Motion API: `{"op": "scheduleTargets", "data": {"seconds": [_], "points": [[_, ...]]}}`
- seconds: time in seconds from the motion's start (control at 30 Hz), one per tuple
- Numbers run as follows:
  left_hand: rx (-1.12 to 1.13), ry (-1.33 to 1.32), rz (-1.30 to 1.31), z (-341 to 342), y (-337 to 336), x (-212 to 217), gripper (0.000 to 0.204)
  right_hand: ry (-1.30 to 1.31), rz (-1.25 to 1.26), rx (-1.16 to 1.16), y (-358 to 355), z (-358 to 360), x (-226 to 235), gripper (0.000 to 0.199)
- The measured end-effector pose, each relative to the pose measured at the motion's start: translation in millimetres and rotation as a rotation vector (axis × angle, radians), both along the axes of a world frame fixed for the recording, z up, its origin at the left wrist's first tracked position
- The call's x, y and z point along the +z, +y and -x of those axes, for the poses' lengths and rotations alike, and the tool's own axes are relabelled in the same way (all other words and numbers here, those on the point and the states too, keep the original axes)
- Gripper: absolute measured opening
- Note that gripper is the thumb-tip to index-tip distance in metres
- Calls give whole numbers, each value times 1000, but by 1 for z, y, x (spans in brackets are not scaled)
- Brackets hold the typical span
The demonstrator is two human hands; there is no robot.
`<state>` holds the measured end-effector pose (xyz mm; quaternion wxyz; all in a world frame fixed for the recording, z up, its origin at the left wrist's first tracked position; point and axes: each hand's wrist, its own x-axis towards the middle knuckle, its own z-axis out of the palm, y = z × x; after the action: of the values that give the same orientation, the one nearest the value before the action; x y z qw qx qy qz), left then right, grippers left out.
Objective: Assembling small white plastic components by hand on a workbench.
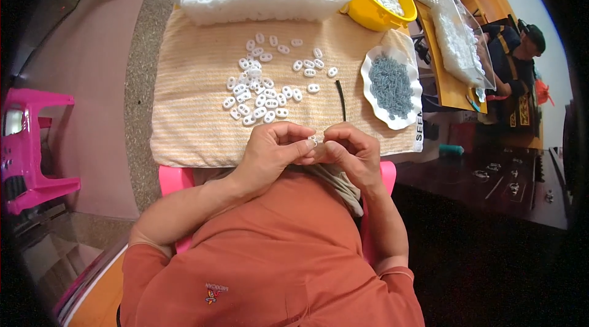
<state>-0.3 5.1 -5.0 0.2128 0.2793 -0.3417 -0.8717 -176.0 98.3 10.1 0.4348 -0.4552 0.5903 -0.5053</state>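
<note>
My left hand (279,148) and my right hand (351,149) meet at the near edge of the towel-covered table. Between my left thumb and fingertips is a small white plastic piece (315,140), mostly covered by the fingers. The right thumb and forefinger are pinched close beside it; whatever they grip is too small to make out. Just beyond the hands lie several white oval plastic pieces with two holes (270,103), some heaped, some scattered. A thin black stick (341,100) rests past my right hand. Farther right, a white scalloped dish (367,75) holds many small grey pins (392,86).
A clear bin (257,11) full of white pieces stands at the far edge, beside a yellow basin (375,17) of more. Another clear bin (457,38) sits on a side table at right, near a seated person (515,60). A pink stool (40,149) is at left.
</note>
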Motion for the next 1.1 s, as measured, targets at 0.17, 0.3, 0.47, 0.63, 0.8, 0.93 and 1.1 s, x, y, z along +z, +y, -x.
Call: {"op": "scheduleTargets", "data": {"seconds": [0.17,0.3,0.47,0.63,0.8,0.93,1.1], "points": [[26,-18,-31,-2,-1,4,22,239,-63,-63,-12,17,6,12],[49,-16,-50,-3,-1,6,22,646,71,-46,-44,33,16,13],[48,2,-44,-4,-2,4,23,997,103,-93,-77,41,20,10],[67,1,-50,-4,-2,3,23,1048,111,5,-95,33,18,11],[75,12,-52,-3,-2,2,21,1086,110,95,-108,32,15,12],[78,23,-56,-3,-2,2,20,1112,71,181,-117,29,19,13],[78,30,-53,-3,-2,3,20,1145,19,257,-122,29,23,13]]}}
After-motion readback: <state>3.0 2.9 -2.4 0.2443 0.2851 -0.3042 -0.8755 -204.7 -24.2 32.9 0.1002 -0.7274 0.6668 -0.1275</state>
